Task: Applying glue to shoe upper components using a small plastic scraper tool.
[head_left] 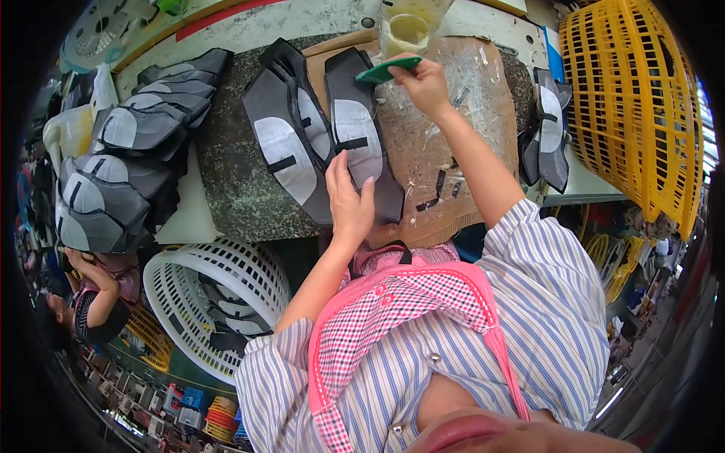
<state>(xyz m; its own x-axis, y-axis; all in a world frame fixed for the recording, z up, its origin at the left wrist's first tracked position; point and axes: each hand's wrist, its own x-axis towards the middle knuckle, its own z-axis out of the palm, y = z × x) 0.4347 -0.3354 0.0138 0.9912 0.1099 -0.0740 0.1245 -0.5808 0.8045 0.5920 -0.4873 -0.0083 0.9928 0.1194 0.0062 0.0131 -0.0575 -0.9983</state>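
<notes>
A dark grey, curved flat piece with a silver panel and a short black strip (pixel 353 115) lies under both my hands. My left hand (pixel 350 202) rests on its lower part, fingers stretched out and thumb apart. Pinched in my right hand (pixel 424 84) is a flat green scraper (pixel 384 71), its edge at the upper end of that piece. Just left, partly overlapping, lie similar grey pieces (pixel 281 134). Beyond the scraper stands a translucent container (pixel 408 32) with pale yellowish contents.
Brown, smeared cardboard (pixel 430 158) covers the worktop's right part. Stacked grey pieces (pixel 155 113) fill the left side, and a few more (pixel 551 128) lie far right. A tall yellow basket (pixel 630 98) stands at right; a white basket (pixel 219 257) holds pieces below. A co-worker (pixel 94 291) is at left.
</notes>
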